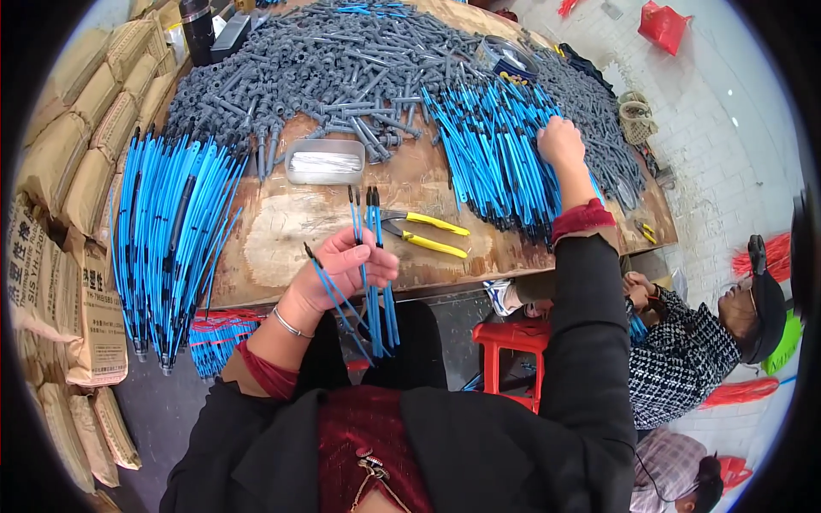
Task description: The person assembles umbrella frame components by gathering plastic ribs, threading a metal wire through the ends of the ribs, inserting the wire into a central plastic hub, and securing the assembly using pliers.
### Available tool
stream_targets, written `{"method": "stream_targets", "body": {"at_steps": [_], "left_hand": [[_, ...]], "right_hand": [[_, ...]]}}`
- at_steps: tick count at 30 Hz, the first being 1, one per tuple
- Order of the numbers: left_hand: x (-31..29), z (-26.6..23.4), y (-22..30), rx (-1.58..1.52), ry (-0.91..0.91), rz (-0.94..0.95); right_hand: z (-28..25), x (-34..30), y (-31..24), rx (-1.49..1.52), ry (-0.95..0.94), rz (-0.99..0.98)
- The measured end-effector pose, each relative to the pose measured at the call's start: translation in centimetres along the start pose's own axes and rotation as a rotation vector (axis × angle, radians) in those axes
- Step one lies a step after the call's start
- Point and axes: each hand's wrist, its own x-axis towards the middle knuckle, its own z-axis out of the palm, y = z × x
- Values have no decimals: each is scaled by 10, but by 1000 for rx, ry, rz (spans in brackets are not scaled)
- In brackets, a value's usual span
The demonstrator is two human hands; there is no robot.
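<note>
My left hand (346, 267) is closed around several thin blue sticks with black ends (375, 295), held upright over the table's near edge. One of these sticks slants apart from the others, below the thumb. My right hand (562, 144), fingers curled, is at the right side of a large heap of similar blue sticks (487, 154); what it grips there, if anything, is hidden. Between the hands lie yellow-handled pliers (432, 235). Just beyond my left hand stands a clear plastic tub (295, 173) with thin white pieces in it.
Grey plastic parts (342, 64) are piled across the wooden table (286, 244). Another blue stick bundle (175, 231) overhangs the left edge, beside stacked brown sacks (90, 184). A red stool (513, 338) stands below the table. At right sits a person in a checked jacket (684, 363).
</note>
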Motion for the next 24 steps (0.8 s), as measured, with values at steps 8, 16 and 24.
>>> {"method": "stream_targets", "body": {"at_steps": [8,16,24], "left_hand": [[5,-19,-5,-15,-111,85],[2,-13,0,-13,-61,97],[7,8,1,-79,-163,178]], "right_hand": [[-52,10,3,16,64,-41],[-186,-128,-76,1189,-551,-349],[-147,-211,-116,1140,-782,-346]]}}
